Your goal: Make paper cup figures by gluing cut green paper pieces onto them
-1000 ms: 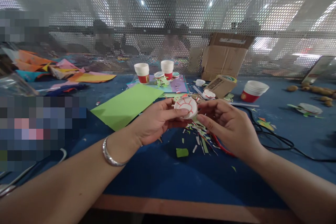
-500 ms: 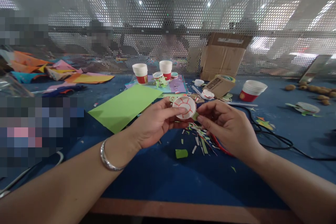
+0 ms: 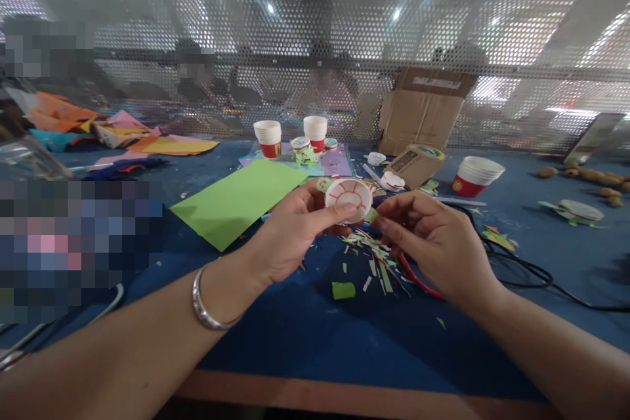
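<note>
While the left hand [image 3: 300,226] grips a white disc [image 3: 350,190] by its edge, its thumb pressed over the red-lined face, the right hand [image 3: 426,233] pinches a small green tab [image 3: 371,215] at the disc's lower right. Whether disc and tab are joined, I cannot tell. The disc is held up above the blue table [image 3: 275,341], near some paper scraps [image 3: 386,275], its face tilted toward the wearer. It looks like paper with a shallow rim, so it should be very light, stiffish round the edge, easily dented across the middle and hardly slippery. The rim seems the best hold; the tab, probably limper, might crease or tear unless pinched close to the disc.
</note>
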A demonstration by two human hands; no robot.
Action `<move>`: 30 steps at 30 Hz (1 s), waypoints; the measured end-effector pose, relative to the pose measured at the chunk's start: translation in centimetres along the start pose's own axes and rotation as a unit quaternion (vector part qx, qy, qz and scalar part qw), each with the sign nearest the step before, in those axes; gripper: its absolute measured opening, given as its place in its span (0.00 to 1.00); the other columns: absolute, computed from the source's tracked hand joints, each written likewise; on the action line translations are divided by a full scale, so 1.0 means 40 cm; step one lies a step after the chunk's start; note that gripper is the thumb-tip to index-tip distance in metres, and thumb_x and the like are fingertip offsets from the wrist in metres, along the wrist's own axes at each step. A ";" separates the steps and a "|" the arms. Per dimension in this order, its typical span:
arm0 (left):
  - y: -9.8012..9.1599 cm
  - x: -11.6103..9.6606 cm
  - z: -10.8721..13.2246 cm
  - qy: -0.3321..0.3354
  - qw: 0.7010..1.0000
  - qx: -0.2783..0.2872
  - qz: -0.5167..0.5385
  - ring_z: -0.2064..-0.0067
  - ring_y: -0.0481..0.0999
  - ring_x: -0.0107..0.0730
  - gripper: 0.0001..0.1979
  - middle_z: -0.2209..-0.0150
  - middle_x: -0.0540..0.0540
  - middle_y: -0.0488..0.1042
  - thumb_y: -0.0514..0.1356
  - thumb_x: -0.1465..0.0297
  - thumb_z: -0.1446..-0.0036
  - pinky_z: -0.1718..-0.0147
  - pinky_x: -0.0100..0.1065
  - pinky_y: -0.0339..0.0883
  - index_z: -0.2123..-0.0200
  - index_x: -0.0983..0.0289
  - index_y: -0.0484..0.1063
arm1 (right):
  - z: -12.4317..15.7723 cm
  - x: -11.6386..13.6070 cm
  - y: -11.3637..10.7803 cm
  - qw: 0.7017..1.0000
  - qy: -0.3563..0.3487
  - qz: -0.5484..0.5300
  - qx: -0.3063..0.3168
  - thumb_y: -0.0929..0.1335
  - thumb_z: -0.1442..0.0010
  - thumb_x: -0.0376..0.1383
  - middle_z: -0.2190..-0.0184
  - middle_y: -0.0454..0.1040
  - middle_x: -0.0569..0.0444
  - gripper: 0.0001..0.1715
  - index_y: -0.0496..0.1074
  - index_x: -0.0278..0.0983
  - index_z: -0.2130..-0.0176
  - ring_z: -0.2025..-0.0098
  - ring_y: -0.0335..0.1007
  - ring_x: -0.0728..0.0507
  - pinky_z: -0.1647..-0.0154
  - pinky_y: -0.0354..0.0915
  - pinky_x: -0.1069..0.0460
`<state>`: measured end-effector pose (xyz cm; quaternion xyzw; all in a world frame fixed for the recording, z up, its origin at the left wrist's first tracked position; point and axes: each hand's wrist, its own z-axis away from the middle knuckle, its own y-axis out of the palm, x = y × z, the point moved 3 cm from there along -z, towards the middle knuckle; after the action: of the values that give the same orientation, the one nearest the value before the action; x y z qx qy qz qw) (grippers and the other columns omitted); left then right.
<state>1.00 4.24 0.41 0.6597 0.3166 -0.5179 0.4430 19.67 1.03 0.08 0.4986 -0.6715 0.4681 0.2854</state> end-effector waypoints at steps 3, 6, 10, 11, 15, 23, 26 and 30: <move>0.003 0.009 0.002 -0.024 1.000 0.012 -0.015 0.57 0.77 0.34 0.15 0.59 0.56 0.81 0.75 0.66 0.49 0.60 0.32 0.71 0.59 0.65 0.80 | 0.000 0.000 0.001 1.000 -0.002 -0.016 0.001 0.74 0.38 0.40 0.72 0.78 0.57 0.08 0.75 0.39 0.61 0.73 0.72 0.50 0.75 0.68 0.55; 0.007 0.013 0.004 -0.039 0.999 0.018 -0.022 0.57 0.76 0.34 0.15 0.59 0.56 0.81 0.75 0.65 0.50 0.60 0.32 0.70 0.59 0.65 0.81 | -0.001 -0.001 0.001 1.000 -0.014 -0.003 0.000 0.74 0.38 0.40 0.70 0.79 0.56 0.07 0.75 0.39 0.61 0.70 0.75 0.48 0.72 0.70 0.55; 0.002 0.008 0.003 -0.027 0.999 -0.020 0.000 0.57 0.77 0.35 0.15 0.59 0.56 0.81 0.75 0.66 0.50 0.62 0.33 0.70 0.60 0.65 0.80 | -0.003 -0.002 0.002 1.000 -0.014 0.011 -0.007 0.74 0.38 0.37 0.68 0.79 0.56 0.06 0.74 0.40 0.62 0.69 0.75 0.49 0.71 0.71 0.55; 0.000 0.008 0.002 -0.027 0.999 -0.025 0.004 0.57 0.77 0.36 0.15 0.59 0.56 0.81 0.74 0.67 0.49 0.62 0.33 0.70 0.60 0.65 0.79 | -0.004 -0.003 0.003 1.000 -0.013 0.011 -0.008 0.74 0.38 0.37 0.69 0.79 0.56 0.05 0.74 0.40 0.62 0.70 0.75 0.49 0.71 0.71 0.55; 0.002 0.015 0.000 -0.045 0.999 -0.002 -0.005 0.58 0.77 0.34 0.15 0.59 0.56 0.80 0.74 0.66 0.48 0.62 0.33 0.70 0.59 0.66 0.80 | -0.005 -0.004 0.007 1.000 -0.015 0.007 0.003 0.73 0.38 0.37 0.68 0.79 0.55 0.05 0.74 0.39 0.61 0.68 0.76 0.48 0.70 0.72 0.55; 0.003 0.029 -0.002 -0.057 0.997 0.013 -0.042 0.60 0.75 0.34 0.12 0.62 0.56 0.80 0.72 0.64 0.45 0.64 0.32 0.67 0.61 0.66 0.81 | -0.006 -0.013 0.006 1.000 -0.003 0.011 0.022 0.73 0.37 0.38 0.67 0.80 0.54 0.07 0.73 0.40 0.59 0.67 0.77 0.47 0.68 0.73 0.54; -0.004 0.022 -0.005 -0.051 0.998 -0.010 -0.033 0.59 0.76 0.33 0.14 0.61 0.54 0.79 0.74 0.65 0.49 0.65 0.31 0.66 0.60 0.64 0.79 | -0.006 -0.013 0.005 1.000 -0.007 0.012 0.021 0.73 0.37 0.39 0.65 0.80 0.53 0.08 0.73 0.40 0.59 0.65 0.78 0.46 0.67 0.74 0.53; -0.020 0.008 -0.013 -0.048 0.998 -0.032 -0.013 0.60 0.76 0.31 0.15 0.59 0.54 0.79 0.72 0.64 0.45 0.66 0.31 0.64 0.57 0.63 0.78 | -0.006 -0.016 0.004 0.999 0.007 0.018 0.026 0.73 0.36 0.40 0.66 0.79 0.54 0.08 0.73 0.40 0.59 0.70 0.76 0.48 0.73 0.72 0.54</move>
<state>0.61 5.03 -0.08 0.6156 0.3201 -0.5441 0.4718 19.74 1.52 -0.42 0.4909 -0.6656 0.4939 0.2684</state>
